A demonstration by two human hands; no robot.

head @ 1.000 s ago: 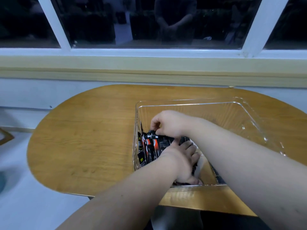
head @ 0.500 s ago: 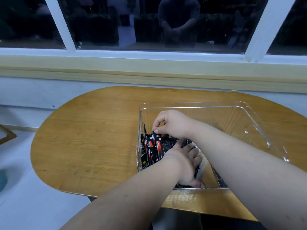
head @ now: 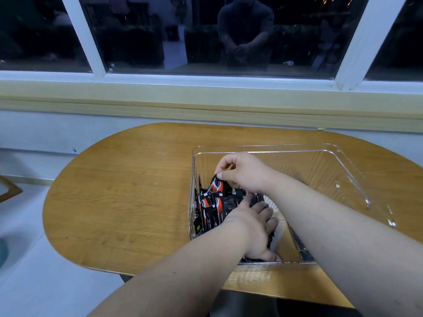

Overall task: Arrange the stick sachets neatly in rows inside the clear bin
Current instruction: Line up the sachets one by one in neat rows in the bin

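Field note: the stick sachets (head: 209,211), black and red, are bunched in the left near corner of the clear bin (head: 274,148), standing on end and leaning; the rest of the bin floor is bare. The bin sits on the wooden table (head: 126,191).

We see the right hand (head: 240,172) pinching the top end of one sachet (head: 217,185) between thumb and forefinger. This one rises above the others, its long axis near upright.

The left hand (head: 254,227) lies nearer to us, its fingers stretched flat against the bundle's right side and bracing it.

We judge the next move turns on this: the bundle lies straight below the right hand, so the lifted sachet goes down end-first beside its neighbours
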